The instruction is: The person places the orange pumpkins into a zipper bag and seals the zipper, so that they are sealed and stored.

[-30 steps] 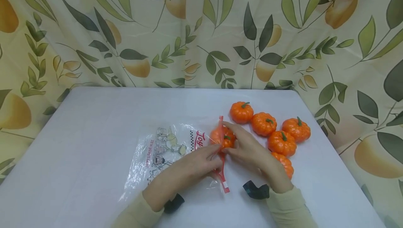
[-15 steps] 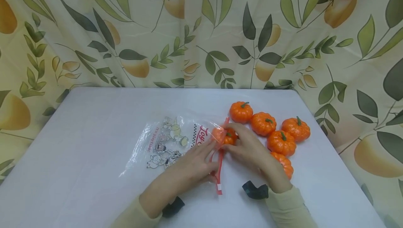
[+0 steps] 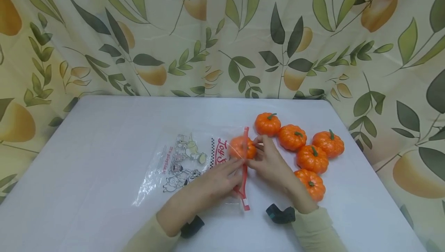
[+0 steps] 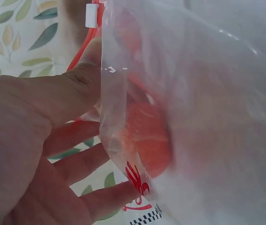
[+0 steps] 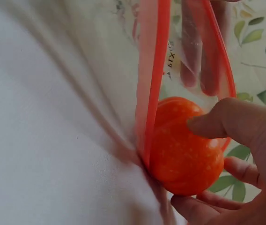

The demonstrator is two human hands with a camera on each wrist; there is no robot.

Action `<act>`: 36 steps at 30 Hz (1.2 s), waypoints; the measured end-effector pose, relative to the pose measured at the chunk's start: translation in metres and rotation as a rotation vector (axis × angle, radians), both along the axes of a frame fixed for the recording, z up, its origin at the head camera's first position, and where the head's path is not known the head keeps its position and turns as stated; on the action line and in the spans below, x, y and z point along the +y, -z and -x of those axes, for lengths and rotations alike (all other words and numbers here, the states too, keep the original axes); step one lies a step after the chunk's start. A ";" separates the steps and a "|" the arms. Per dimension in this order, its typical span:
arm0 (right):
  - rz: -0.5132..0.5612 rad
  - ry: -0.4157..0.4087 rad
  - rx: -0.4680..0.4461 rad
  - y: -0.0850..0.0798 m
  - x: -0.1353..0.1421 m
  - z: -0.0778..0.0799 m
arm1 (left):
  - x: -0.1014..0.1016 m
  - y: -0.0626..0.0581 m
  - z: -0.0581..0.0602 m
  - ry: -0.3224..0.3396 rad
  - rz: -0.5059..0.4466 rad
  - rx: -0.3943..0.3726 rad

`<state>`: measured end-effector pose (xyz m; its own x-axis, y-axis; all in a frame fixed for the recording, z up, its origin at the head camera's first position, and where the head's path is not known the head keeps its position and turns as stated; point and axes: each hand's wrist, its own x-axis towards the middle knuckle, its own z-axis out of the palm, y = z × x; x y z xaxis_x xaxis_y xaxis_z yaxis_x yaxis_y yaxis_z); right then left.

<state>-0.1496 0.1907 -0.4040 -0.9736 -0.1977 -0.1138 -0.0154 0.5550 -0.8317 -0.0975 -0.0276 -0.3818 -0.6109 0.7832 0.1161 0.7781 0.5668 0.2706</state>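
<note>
A clear slider zip bag (image 3: 189, 153) with a red zip edge and printed cartoon figures lies on the table, its mouth facing right. My left hand (image 3: 215, 180) grips the bag at its mouth; in the left wrist view, the thumb and fingers lie along the red rim. A small orange pumpkin (image 5: 184, 147) sits in the mouth, mostly past the red zip edge. My right hand (image 3: 271, 163) holds it from the right, thumb on one side and fingertips on the other in the right wrist view. Orange shows blurred through the plastic in the left wrist view.
Several more orange pumpkins with green stems, such as the nearest pumpkin (image 3: 311, 185) and the rear pumpkin (image 3: 267, 124), stand on the right of the white table (image 3: 104, 140). A leaf-patterned curtain (image 3: 222, 35) hangs behind it.
The pumpkin has moved left, further in past the red zip edge, and my right hand's fingers have shifted to its right side. The bag's mouth has swung slightly under my left hand.
</note>
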 end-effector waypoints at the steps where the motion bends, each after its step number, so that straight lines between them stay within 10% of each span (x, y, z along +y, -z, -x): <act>1: 0.029 -0.004 -0.015 0.001 0.000 0.000 | -0.001 0.000 0.000 0.002 -0.007 0.001; 14: 0.169 0.032 -0.054 0.013 -0.007 0.000 | -0.004 0.001 0.003 0.026 -0.031 0.064; 36: 0.047 -0.127 0.100 0.014 -0.006 -0.005 | -0.009 0.001 0.005 0.043 -0.085 0.051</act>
<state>-0.1450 0.1852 -0.4184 -0.9466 -0.3223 -0.0052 -0.1669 0.5040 -0.8474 -0.1030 -0.0362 -0.3824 -0.5683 0.7946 0.2137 0.8153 0.5090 0.2759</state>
